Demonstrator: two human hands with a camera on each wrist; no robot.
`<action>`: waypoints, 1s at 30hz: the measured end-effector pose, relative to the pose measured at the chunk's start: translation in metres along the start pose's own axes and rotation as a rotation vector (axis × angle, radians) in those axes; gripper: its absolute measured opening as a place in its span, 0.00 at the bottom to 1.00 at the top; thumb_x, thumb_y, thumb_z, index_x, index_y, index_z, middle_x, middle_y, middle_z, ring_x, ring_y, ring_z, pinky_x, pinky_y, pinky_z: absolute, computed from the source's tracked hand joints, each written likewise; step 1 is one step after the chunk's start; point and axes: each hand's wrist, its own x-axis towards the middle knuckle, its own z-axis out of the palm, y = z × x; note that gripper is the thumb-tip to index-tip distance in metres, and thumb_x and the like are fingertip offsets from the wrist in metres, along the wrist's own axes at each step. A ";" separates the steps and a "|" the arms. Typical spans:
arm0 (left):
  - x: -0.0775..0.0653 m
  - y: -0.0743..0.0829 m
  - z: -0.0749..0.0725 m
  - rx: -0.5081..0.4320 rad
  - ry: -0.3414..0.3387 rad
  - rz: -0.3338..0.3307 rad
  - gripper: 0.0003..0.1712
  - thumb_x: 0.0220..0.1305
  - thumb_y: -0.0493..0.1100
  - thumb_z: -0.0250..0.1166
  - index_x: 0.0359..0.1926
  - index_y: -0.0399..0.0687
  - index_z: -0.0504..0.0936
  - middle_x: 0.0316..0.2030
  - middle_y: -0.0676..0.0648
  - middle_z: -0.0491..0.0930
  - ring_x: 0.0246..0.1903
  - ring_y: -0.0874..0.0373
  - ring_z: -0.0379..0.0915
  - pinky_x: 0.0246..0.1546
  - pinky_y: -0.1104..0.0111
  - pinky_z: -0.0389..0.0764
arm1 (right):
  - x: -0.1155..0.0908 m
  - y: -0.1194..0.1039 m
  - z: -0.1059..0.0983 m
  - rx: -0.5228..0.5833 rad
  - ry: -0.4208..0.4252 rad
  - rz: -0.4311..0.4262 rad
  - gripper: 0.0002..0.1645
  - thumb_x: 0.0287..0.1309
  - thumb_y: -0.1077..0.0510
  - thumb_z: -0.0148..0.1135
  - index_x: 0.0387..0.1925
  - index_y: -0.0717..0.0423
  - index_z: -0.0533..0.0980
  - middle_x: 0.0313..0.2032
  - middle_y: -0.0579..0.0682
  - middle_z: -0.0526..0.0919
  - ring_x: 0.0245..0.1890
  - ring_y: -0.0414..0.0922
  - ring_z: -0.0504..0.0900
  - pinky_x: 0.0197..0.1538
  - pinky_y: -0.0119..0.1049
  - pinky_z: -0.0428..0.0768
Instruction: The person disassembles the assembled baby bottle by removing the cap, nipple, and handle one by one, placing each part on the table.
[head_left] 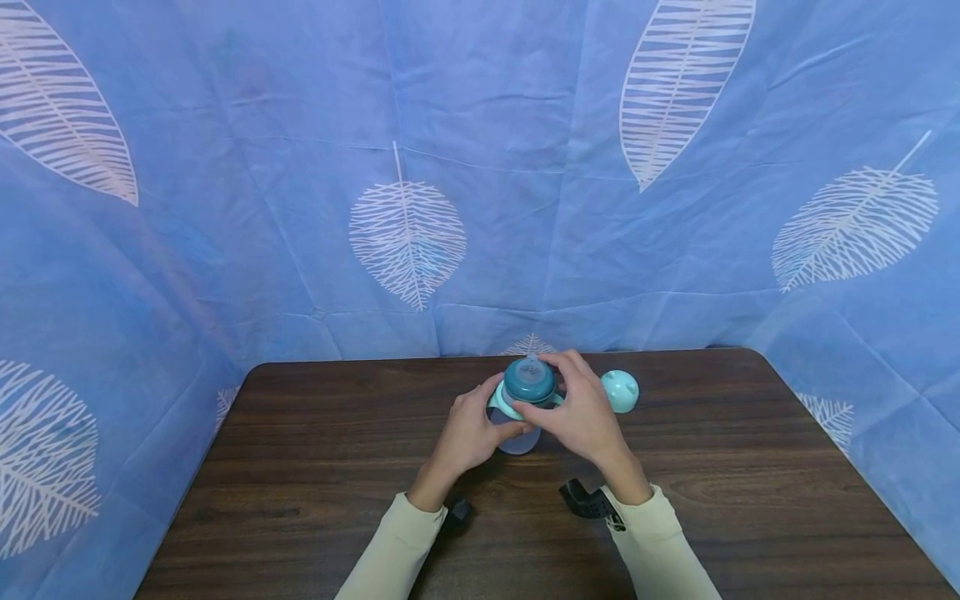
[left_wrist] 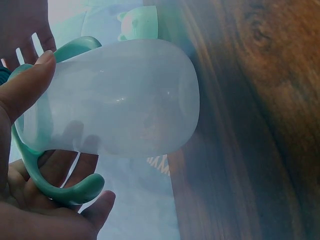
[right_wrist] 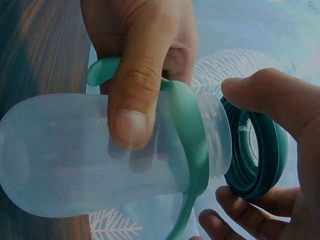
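Observation:
My left hand point(head_left: 467, 432) grips a translucent baby bottle point(head_left: 519, 442) near its neck, thumb on one side and fingers on the other. A mint two-handled ring point(right_wrist: 192, 135) sits around the bottle below the threaded neck. My right hand point(head_left: 588, 412) pinches a dark teal screw collar point(right_wrist: 272, 155) by its rim, between thumb and fingers. A clear teat point(head_left: 532, 364) stands up from the collar. In the right wrist view, the collar's open underside faces the bottle mouth, tilted and right beside it. Whether they touch, I cannot tell. The left wrist view shows the bottle's body point(left_wrist: 125, 100).
A mint cap point(head_left: 620, 391) with small ear-like bumps rests on the dark wooden table point(head_left: 337, 467), right of the bottle. Behind the table hangs a blue cloth point(head_left: 510, 225) with white leaf prints. A dark strap point(head_left: 588, 502) circles the right wrist.

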 end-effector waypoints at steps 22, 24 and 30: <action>-0.001 -0.001 -0.001 -0.002 -0.004 0.017 0.44 0.64 0.46 0.84 0.77 0.42 0.75 0.62 0.43 0.86 0.59 0.46 0.84 0.58 0.48 0.85 | 0.001 0.007 -0.019 0.001 0.012 0.020 0.42 0.61 0.53 0.84 0.70 0.66 0.77 0.57 0.59 0.80 0.55 0.56 0.81 0.57 0.61 0.84; -0.001 -0.001 -0.001 -0.003 -0.005 0.016 0.45 0.64 0.46 0.84 0.77 0.42 0.75 0.62 0.43 0.85 0.59 0.46 0.84 0.58 0.48 0.85 | 0.001 0.008 -0.021 -0.004 0.015 0.025 0.42 0.61 0.53 0.84 0.70 0.66 0.76 0.57 0.60 0.80 0.55 0.56 0.81 0.57 0.60 0.83; -0.001 -0.001 -0.001 0.002 -0.002 0.024 0.45 0.63 0.46 0.85 0.76 0.42 0.76 0.62 0.43 0.86 0.59 0.45 0.84 0.58 0.47 0.85 | 0.001 0.011 -0.027 -0.020 0.029 0.036 0.43 0.61 0.54 0.84 0.71 0.67 0.76 0.58 0.61 0.80 0.56 0.57 0.82 0.57 0.59 0.84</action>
